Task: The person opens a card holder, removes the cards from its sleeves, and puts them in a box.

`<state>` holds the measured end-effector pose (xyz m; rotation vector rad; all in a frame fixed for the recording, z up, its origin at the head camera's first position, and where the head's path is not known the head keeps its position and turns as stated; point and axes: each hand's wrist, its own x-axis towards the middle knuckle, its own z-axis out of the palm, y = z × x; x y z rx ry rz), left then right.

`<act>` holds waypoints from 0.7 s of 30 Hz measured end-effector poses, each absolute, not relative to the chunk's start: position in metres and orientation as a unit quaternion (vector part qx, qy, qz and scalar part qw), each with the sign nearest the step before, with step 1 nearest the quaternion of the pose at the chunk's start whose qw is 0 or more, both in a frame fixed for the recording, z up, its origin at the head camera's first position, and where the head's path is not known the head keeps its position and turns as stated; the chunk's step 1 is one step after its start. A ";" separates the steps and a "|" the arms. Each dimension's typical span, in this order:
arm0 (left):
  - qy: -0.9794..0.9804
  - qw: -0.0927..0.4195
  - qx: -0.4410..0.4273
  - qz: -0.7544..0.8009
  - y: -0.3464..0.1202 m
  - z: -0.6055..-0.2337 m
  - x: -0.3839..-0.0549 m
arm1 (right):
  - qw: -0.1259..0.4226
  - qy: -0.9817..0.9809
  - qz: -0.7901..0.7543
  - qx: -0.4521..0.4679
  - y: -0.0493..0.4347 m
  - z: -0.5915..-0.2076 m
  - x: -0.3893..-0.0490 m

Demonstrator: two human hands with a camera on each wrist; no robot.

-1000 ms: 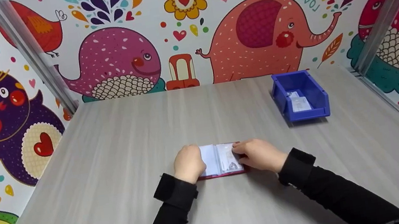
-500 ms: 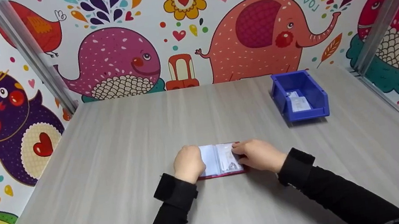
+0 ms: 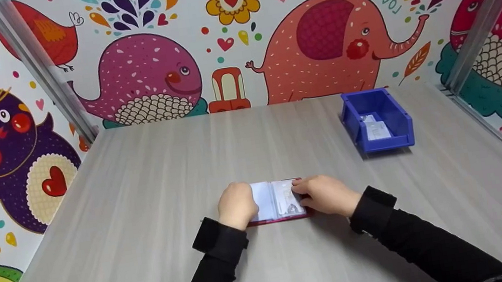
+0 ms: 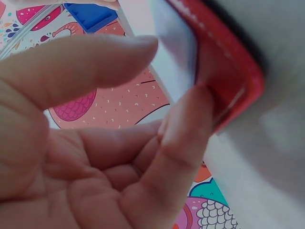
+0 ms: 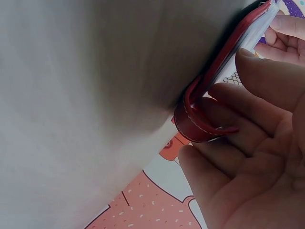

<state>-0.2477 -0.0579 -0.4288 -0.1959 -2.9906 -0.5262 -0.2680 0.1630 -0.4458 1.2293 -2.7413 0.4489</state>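
Red-covered card booklet (image 3: 264, 202), stitched along its border and fitted with pale translucent leaves, lies open on the pale wood-grain desk (image 3: 143, 217), directly between the two hands. A pale printed card (image 3: 287, 200) shows on its right-hand page; the left-hand page looks plain, partly covered by a hand.

Left hand (image 3: 238, 206): fingers curled at the booklet's left edge. The left wrist view has the thumb over the leaves and one bent fingertip against the red inner cover, so I read that side as gripped. Whether a single leaf is caught there, cannot tell.

Right hand (image 3: 328, 194): thumb and fingers gripping the booklet's right edge, beside the card. The right wrist view adds a curved red strap with light stitching (image 5: 195, 126), its free end against the fingers; it is not fastened across the booklet.

Change over the last second: none that I can make out. Hands, booklet and card keep their positions. Judgement: a steadying hold, or finger work at the right-hand page too fine to register; no step forward can be logged from this interval.

Also on the desk: a blue open-topped plastic bin (image 3: 388, 144), beyond the right hand and well apart from it, with more pale cards (image 3: 378, 131) inside
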 end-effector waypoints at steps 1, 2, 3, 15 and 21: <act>-0.981 0.051 -0.064 -0.175 -0.057 -0.428 -0.248 | 0.051 -0.901 0.148 0.404 0.163 -0.446 -0.268; -0.980 0.053 -0.065 -0.178 -0.057 -0.428 -0.247 | 0.049 -0.902 0.148 0.403 0.163 -0.446 -0.268; -0.979 0.056 -0.067 -0.183 -0.056 -0.428 -0.247 | 0.047 -0.902 0.149 0.403 0.163 -0.446 -0.268; -0.951 0.073 -0.131 -0.272 -0.048 -0.424 -0.247 | 0.035 -0.905 0.152 0.395 0.165 -0.444 -0.268; -0.941 0.059 -0.148 -0.299 -0.041 -0.427 -0.247 | 0.039 -0.903 0.149 0.401 0.165 -0.444 -0.267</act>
